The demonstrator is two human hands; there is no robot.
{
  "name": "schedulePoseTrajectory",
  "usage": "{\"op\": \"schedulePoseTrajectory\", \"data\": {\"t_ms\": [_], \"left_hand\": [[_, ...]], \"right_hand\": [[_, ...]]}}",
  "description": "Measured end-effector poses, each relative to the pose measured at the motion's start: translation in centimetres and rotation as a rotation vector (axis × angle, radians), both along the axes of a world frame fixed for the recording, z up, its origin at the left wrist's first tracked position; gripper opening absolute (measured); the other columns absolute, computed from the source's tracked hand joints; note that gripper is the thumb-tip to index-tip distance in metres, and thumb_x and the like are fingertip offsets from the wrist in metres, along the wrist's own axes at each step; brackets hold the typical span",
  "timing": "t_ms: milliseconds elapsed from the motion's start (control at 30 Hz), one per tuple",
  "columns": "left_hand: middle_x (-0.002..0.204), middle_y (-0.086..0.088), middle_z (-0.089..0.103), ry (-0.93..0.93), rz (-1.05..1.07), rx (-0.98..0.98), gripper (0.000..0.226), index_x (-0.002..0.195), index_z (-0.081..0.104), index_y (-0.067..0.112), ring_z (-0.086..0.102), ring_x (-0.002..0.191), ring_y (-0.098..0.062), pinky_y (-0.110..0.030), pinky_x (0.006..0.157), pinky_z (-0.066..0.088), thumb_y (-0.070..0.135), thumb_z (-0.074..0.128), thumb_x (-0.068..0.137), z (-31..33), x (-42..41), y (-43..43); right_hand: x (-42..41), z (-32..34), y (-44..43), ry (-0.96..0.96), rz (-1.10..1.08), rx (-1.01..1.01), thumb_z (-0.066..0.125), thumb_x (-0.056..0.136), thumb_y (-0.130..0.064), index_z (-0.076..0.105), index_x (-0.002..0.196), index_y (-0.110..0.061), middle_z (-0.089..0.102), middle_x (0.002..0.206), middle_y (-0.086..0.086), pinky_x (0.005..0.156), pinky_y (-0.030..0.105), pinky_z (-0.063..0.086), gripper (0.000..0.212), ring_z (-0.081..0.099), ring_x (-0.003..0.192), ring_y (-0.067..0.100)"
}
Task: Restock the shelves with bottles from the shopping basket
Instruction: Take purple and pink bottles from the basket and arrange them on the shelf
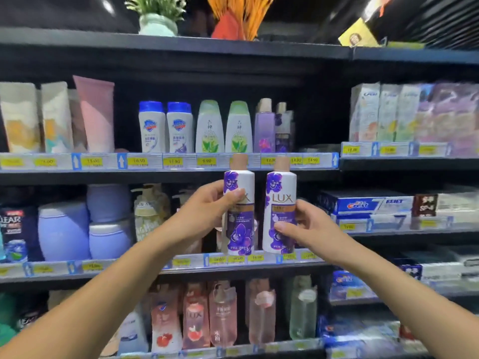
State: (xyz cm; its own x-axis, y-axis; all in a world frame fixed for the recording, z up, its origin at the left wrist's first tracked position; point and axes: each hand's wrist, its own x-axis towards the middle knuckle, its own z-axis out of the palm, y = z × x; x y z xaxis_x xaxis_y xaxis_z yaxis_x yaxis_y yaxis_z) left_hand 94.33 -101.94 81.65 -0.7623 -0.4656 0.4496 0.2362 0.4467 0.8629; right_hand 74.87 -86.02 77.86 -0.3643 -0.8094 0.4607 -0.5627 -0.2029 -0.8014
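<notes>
While gripping one bottle apiece, holding both upright and just beside each other in front of the middle shelf point(233, 270), caps overlapping the price strip point(166, 161) of the upper shelf point(181, 175). Wrapping the left hand point(207, 203) round the waist of the left bottle point(241, 234), laying the thumb across the label. Pinching the lower half of the right bottle point(281, 193) between thumb and fingers of the right hand point(303, 226). Not seeing the shopping basket anywhere in view.

Judging the likely home to be the upper shelf, next to the purple bottles point(264, 128) bearing the same flower, and aiming for the dark gap to their right. For doing this well, probably:
- lifting both bases clear of the price strip before pushing inward, not dragging over its lip;
- setting down one at a time rather than both together, freeing a hand for steadying;
- turning labels outward;
- approaching the gap from the right, sparing those tall, narrow neighbours a nudge and a likely topple;
- releasing only after feeling each base sitting flat.
</notes>
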Motion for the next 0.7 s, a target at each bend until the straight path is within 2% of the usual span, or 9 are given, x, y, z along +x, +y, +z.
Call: {"op": "schedulePoseTrajectory", "data": {"t_ms": [100, 167, 200, 267, 400, 500, 533, 633, 700], "left_hand": [[0.108, -0.005, 0.077, -0.004, 0.017, -0.009, 0.043, 0.119, 0.067, 0.017, 0.075, 0.103, -0.022, -0.055, 0.099, 0.056, 0.048, 0.063, 0.089, 1.5, -0.9, 0.0], [0.109, -0.006, 0.077, -0.012, 0.029, -0.022, 0.045, 0.12, 0.067, 0.018, 0.075, 0.104, -0.023, -0.058, 0.102, 0.053, 0.05, 0.062, 0.089, 2.2, -1.3, 0.0], [0.109, -0.006, 0.077, -0.011, 0.031, -0.026, 0.045, 0.12, 0.066, 0.017, 0.075, 0.104, -0.023, -0.058, 0.102, 0.053, 0.049, 0.062, 0.09, 2.5, -1.6, -0.1], [0.11, -0.006, 0.077, -0.005, 0.036, -0.025, 0.044, 0.121, 0.066, 0.017, 0.075, 0.103, -0.021, -0.056, 0.102, 0.054, 0.048, 0.061, 0.091, 2.9, -2.1, -0.2], [0.115, -0.004, 0.076, -0.003, 0.049, -0.033, 0.041, 0.122, 0.067, 0.021, 0.073, 0.109, -0.021, -0.055, 0.103, 0.053, 0.049, 0.061, 0.093, 3.4, -2.6, -0.5], [0.117, -0.004, 0.076, -0.006, 0.067, -0.035, 0.043, 0.123, 0.066, 0.022, 0.072, 0.111, -0.022, -0.056, 0.103, 0.053, 0.051, 0.061, 0.092, 3.5, -2.8, -0.8], [0.117, -0.003, 0.076, -0.003, 0.076, -0.034, 0.043, 0.123, 0.066, 0.022, 0.073, 0.111, -0.021, -0.057, 0.103, 0.053, 0.051, 0.061, 0.092, 3.5, -2.9, -0.8], [0.113, -0.003, 0.076, 0.012, 0.094, -0.036, 0.041, 0.119, 0.068, 0.024, 0.073, 0.108, -0.021, -0.056, 0.102, 0.054, 0.053, 0.061, 0.09, 3.5, -3.3, -1.1], [0.112, -0.002, 0.077, 0.016, 0.103, -0.045, 0.04, 0.117, 0.069, 0.025, 0.074, 0.107, -0.02, -0.054, 0.101, 0.055, 0.052, 0.061, 0.089, 3.6, -3.4, -1.1]], "right_hand": [[-1.6, 3.2, 0.2, 0.022, 0.002, -0.035, 0.075, 0.09, -0.02, 0.059, 0.125, -0.022, 0.076, 0.112, -0.001, 0.078, 0.028, 0.06, 0.038, 0.075, 0.1, 0.016], [-2.7, 5.8, 0.3, 0.041, -0.017, -0.056, 0.073, 0.092, -0.016, 0.057, 0.127, -0.02, 0.077, 0.109, 0.002, 0.063, 0.018, 0.054, 0.038, 0.075, 0.086, 0.01], [-3.3, 7.2, 0.3, 0.073, -0.036, -0.063, 0.072, 0.093, -0.017, 0.056, 0.127, -0.02, 0.077, 0.107, 0.002, 0.059, 0.017, 0.051, 0.037, 0.073, 0.078, 0.007], [-4.5, 10.0, 0.3, 0.137, -0.077, -0.084, 0.073, 0.093, -0.021, 0.056, 0.125, -0.02, 0.077, 0.107, 0.0, 0.061, 0.02, 0.054, 0.036, 0.073, 0.077, 0.004], [-6.9, 14.7, -0.9, 0.174, -0.163, -0.159, 0.075, 0.092, -0.024, 0.055, 0.127, -0.016, 0.073, 0.112, -0.005, 0.077, 0.019, 0.06, 0.04, 0.072, 0.092, -0.002], [-8.3, 17.2, -2.3, 0.184, -0.2, -0.164, 0.073, 0.094, -0.023, 0.053, 0.127, -0.014, 0.07, 0.109, -0.006, 0.058, 0.007, 0.051, 0.039, 0.069, 0.077, -0.009], [-8.9, 17.7, -2.8, 0.196, -0.215, -0.15, 0.073, 0.094, -0.025, 0.053, 0.128, -0.015, 0.069, 0.11, -0.006, 0.055, 0.008, 0.049, 0.041, 0.068, 0.078, -0.008], [-10.4, 18.5, -4.6, 0.243, -0.252, -0.085, 0.075, 0.093, -0.03, 0.052, 0.133, -0.016, 0.069, 0.12, -0.002, 0.065, 0.022, 0.051, 0.049, 0.067, 0.095, 0.003], [-11.2, 18.5, -5.6, 0.252, -0.258, -0.042, 0.075, 0.092, -0.031, 0.052, 0.132, -0.017, 0.069, 0.121, -0.001, 0.07, 0.026, 0.053, 0.049, 0.069, 0.098, 0.007]]}}
